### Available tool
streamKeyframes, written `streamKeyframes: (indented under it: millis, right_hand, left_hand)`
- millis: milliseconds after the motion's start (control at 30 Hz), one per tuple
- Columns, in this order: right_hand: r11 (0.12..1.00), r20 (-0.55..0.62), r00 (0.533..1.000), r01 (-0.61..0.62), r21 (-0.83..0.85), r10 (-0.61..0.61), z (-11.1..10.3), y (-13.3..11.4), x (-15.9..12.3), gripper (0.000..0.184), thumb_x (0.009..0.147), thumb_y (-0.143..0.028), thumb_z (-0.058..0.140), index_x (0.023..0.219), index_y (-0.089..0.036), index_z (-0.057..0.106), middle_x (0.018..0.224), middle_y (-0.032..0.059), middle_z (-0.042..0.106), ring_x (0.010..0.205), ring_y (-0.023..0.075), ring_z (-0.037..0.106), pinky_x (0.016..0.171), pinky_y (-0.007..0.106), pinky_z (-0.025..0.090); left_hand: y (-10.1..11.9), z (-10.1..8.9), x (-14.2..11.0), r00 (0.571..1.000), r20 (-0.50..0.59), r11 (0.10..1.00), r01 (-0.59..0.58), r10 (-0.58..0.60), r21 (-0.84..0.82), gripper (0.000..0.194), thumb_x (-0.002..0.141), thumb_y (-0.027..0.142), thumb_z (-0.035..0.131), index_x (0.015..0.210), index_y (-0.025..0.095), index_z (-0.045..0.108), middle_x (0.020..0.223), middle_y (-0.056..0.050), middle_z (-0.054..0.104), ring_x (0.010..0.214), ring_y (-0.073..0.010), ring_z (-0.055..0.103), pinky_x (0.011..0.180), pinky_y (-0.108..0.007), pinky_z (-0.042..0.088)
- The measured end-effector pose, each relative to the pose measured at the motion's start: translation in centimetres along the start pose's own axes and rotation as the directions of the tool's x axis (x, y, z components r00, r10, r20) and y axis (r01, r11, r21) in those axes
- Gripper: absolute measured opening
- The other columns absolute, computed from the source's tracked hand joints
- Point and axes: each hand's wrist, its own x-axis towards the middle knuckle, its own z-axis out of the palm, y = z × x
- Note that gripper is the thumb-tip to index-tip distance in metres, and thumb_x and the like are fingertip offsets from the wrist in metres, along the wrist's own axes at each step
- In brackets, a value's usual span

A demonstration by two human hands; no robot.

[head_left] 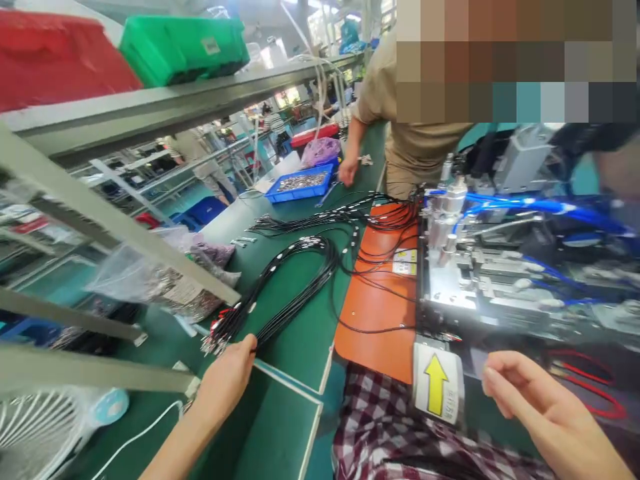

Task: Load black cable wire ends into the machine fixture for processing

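Note:
My left hand (231, 365) is closed around one end of a bundle of black cables (295, 301) on the green bench. The bundle bends back in a U, and its other end, with red and white tips, lies beside my fingers. My right hand (533, 393) is raised in front of the machine (465, 273). Its fingers are loosely curled with a gap at the thumb, and I see nothing in them. A few single black cables run across the orange board (377, 303) to the machine's edge. A second cable bundle (310, 221) lies farther back.
A blue tray (301, 195) of small metal parts stands at the back, near a co-worker's hand (349, 171). Plastic bags of parts (187, 293) lie left, under slanted shelf posts (120, 213). A fan (40, 430) stands at lower left. Blue air hoses (540, 205) cross the machine.

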Motion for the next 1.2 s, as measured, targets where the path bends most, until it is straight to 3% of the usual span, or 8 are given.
streamKeyframes:
  millis: [133,233,367,467,667,767,933,1200]
  right_hand:
    - [0.994,-0.031,0.998,-0.049,0.098,0.053,-1.0,0.7,0.0,0.036,0.074,-0.055,0.062,0.072,-0.02,0.056,0.06,-0.0012,0.053,0.052,0.0128,0.046,0.049,0.025,0.039]
    - [0.969,-0.032,0.99,-0.125,0.214,0.135,-0.8,1.7,1.0,0.042,0.07,-0.06,0.063,0.073,-0.018,0.056,0.059,-0.0015,0.054,0.049,0.0109,0.044,0.048,0.024,0.034]
    - [0.91,-0.018,0.982,-0.166,0.379,0.187,0.8,2.4,3.2,0.048,0.066,-0.064,0.065,0.071,-0.017,0.055,0.06,-0.0025,0.055,0.045,0.008,0.041,0.047,0.023,0.028]
    - [0.888,-0.034,0.981,-0.16,0.43,0.193,2.0,2.4,4.7,0.051,0.071,-0.066,0.058,0.075,-0.016,0.057,0.062,-0.0023,0.055,0.045,0.0075,0.041,0.049,0.023,0.029]
    - [0.869,-0.066,0.979,-0.139,0.475,0.192,3.2,2.2,6.2,0.046,0.068,-0.062,0.064,0.067,-0.017,0.052,0.059,-0.0046,0.051,0.047,0.0076,0.041,0.051,0.024,0.031]
    - [0.862,-0.055,0.978,-0.152,0.484,0.203,3.2,2.3,6.6,0.046,0.064,-0.06,0.068,0.066,-0.018,0.052,0.057,-0.005,0.052,0.046,0.0078,0.041,0.049,0.024,0.031]
    - [0.858,-0.062,0.968,-0.183,0.48,0.242,1.7,3.3,5.5,0.051,0.072,-0.066,0.058,0.077,-0.016,0.057,0.062,-0.0028,0.056,0.045,0.008,0.043,0.049,0.024,0.031]
    - [0.874,-0.259,0.899,-0.219,0.435,0.354,-2.3,6.5,0.6,0.048,0.075,-0.064,0.06,0.082,-0.017,0.057,0.064,-0.0024,0.053,0.049,0.0096,0.043,0.05,0.025,0.033]
  left_hand:
    - [2.5,1.2,2.7,0.97,-0.156,0.976,-0.202,0.189,-0.075,0.023,0.088,0.033,0.043,0.094,0.019,0.06,0.098,-0.011,0.063,0.088,-0.0286,0.062,0.079,-0.044,0.05]
    - [8.8,3.1,5.3,0.861,-0.321,0.847,-0.477,0.395,-0.237,0.025,0.092,0.026,0.043,0.111,0.022,0.058,0.108,-0.008,0.062,0.101,-0.0222,0.061,0.088,-0.035,0.05]
    - [17.7,5.2,7.2,0.763,-0.311,0.698,-0.645,0.566,-0.312,0.035,0.093,0.016,0.039,0.123,0.022,0.055,0.114,-0.01,0.061,0.107,-0.0206,0.058,0.089,-0.031,0.051]
    - [20.7,6.7,7.7,0.775,-0.287,0.718,-0.631,0.563,-0.294,0.04,0.092,0.014,0.036,0.128,0.018,0.054,0.112,-0.014,0.06,0.104,-0.0234,0.059,0.081,-0.033,0.055]
    - [20.2,8.7,7.7,0.801,-0.233,0.777,-0.595,0.551,-0.206,0.055,0.089,0.01,0.035,0.142,0.024,0.039,0.123,-0.014,0.054,0.11,-0.0289,0.054,0.085,-0.045,0.053]
    - [20.0,8.7,7.9,0.804,-0.223,0.78,-0.591,0.551,-0.207,0.062,0.089,0.008,0.033,0.146,0.031,0.03,0.126,-0.012,0.052,0.114,-0.0296,0.051,0.086,-0.045,0.052]
    - [19.9,8.5,8.5,0.798,-0.223,0.776,-0.599,0.56,-0.195,0.066,0.091,0.011,0.032,0.149,0.037,0.016,0.126,-0.009,0.053,0.114,-0.0286,0.051,0.082,-0.042,0.054]
    - [19.2,8.7,8.5,0.813,-0.172,0.77,-0.582,0.556,-0.261,0.058,0.091,0.017,0.036,0.146,0.034,0.031,0.131,-0.009,0.053,0.118,-0.029,0.051,0.089,-0.043,0.052]
